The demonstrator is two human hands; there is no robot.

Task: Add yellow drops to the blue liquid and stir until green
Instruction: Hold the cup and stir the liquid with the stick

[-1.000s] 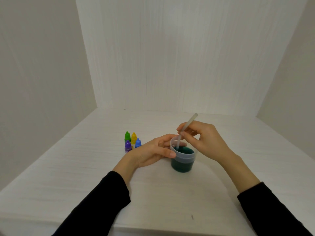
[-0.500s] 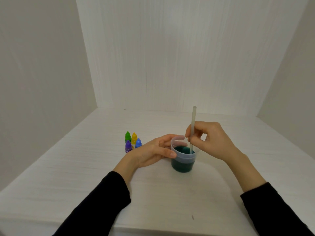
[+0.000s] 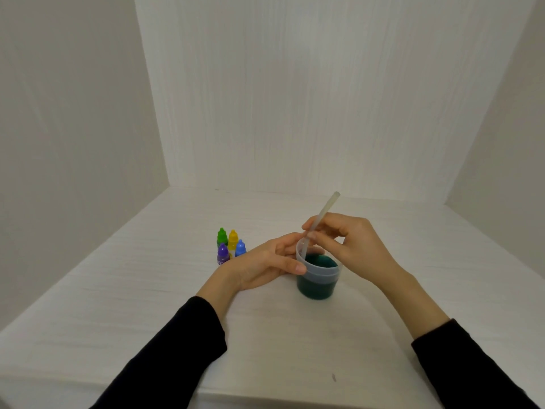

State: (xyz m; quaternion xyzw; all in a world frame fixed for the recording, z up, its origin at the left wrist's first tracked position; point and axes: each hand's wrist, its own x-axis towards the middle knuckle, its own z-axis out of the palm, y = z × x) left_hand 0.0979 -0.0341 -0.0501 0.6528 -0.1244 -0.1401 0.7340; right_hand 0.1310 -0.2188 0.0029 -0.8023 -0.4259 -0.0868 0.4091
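A clear plastic cup (image 3: 318,274) stands on the white table and holds dark green liquid (image 3: 320,261). My left hand (image 3: 262,265) grips the cup's left side, thumb on the near wall and fingers round the far rim. My right hand (image 3: 351,243) pinches a translucent stirring stick (image 3: 323,215) above the cup. The stick leans with its top to the right, and its lower end dips inside the cup at the left. A yellow dropper bottle (image 3: 233,239) stands capped to the left of my left hand.
Green (image 3: 222,237), blue (image 3: 240,247) and purple (image 3: 223,253) dropper bottles cluster round the yellow one. White walls close in the table at the left, back and right. The table's near edge (image 3: 265,394) runs below my forearms.
The stick was upright at the cup's right half a second ago; now it leans right again with its tip at the cup's left. My left hand has kept its hold on the cup.
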